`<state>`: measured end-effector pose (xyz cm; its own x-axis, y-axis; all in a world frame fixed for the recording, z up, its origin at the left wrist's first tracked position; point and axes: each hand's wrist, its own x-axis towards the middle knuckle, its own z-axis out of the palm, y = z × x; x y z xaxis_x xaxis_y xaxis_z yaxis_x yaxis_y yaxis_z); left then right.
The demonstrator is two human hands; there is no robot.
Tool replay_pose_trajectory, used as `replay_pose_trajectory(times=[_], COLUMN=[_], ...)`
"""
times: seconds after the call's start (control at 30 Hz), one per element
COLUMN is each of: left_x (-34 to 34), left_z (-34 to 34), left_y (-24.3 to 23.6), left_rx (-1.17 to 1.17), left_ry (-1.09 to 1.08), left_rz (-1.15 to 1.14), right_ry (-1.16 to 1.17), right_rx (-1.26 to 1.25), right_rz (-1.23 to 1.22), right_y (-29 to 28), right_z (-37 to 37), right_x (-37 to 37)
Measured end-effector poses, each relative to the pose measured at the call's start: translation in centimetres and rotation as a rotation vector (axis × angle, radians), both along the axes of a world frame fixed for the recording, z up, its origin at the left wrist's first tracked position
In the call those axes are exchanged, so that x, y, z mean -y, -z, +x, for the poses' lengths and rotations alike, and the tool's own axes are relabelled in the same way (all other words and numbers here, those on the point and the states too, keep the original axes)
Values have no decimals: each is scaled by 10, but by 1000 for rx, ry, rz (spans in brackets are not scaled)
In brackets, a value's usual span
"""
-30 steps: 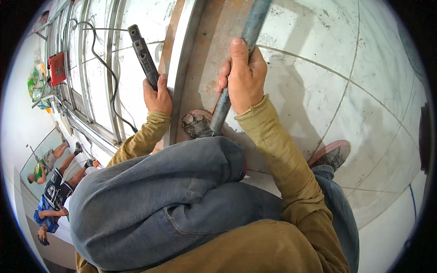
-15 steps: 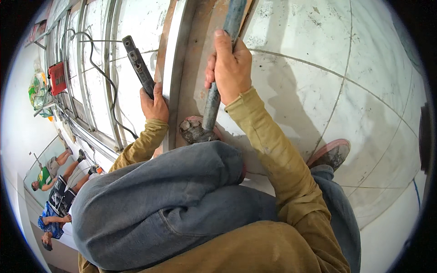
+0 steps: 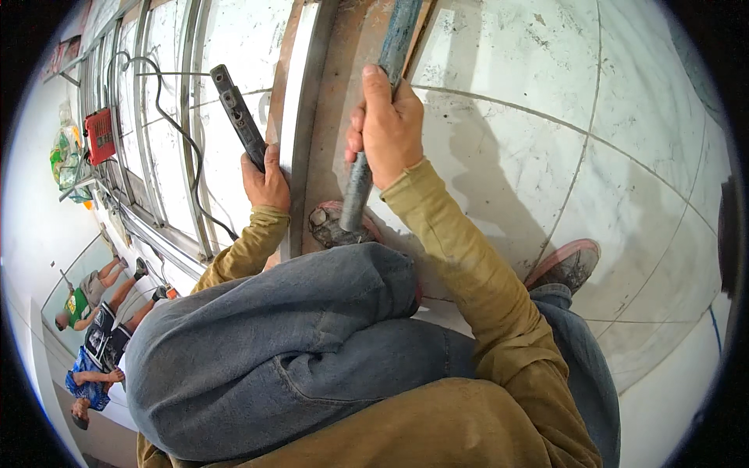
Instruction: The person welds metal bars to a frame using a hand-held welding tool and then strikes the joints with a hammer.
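Right now, a long grey metal bar [image 3: 367, 156] is being gripped by the right hand [image 3: 388, 132], whose fingers are being kept wrapped tight around its middle. The bar is running from the far edge of the view down toward a worn shoe [image 3: 331, 224], and its near end is being hidden just behind that shoe. A dark, slotted handheld tool [image 3: 239, 117] is being clasped by the left hand [image 3: 266, 181], closed around its lower end, so that the tool is being pointed up and to the left. A black cable [image 3: 187, 156] is being trailed across the white metal window frame [image 3: 168, 148] on the left. Between the two hands, a pale metal strip [image 3: 295, 140] is being shown lying beside a rusty brown channel [image 3: 343, 93]. On the right, a pale tiled floor [image 3: 546, 140] is being stood on by a second shoe [image 3: 568, 265]. At the far left, a red box [image 3: 100, 135] is being seen.
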<state>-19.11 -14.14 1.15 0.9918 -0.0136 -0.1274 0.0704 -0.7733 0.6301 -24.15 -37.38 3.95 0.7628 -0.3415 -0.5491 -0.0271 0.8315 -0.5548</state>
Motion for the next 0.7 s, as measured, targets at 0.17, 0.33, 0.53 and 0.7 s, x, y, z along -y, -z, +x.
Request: replay_pose_trajectory(times=[0.17, 0.33, 0.53, 0.7], left_x=[-1, -3, 14, 23], left_z=[2, -2, -13, -14], left_y=[3, -6, -21, -16], left_rx=[24, 59, -2, -22], left_ry=[8, -64, -340, -294], left_rz=[27, -197, -473, -325], right_ry=[-32, -220, -715, -960], right_rx=[-17, -12, -214, -437], right_rz=[17, -346, -1011, -1378], right_y=[-4, -35, -105, -173], right_z=[6, -10, 33, 88], right_x=[-3, 18, 97, 100])
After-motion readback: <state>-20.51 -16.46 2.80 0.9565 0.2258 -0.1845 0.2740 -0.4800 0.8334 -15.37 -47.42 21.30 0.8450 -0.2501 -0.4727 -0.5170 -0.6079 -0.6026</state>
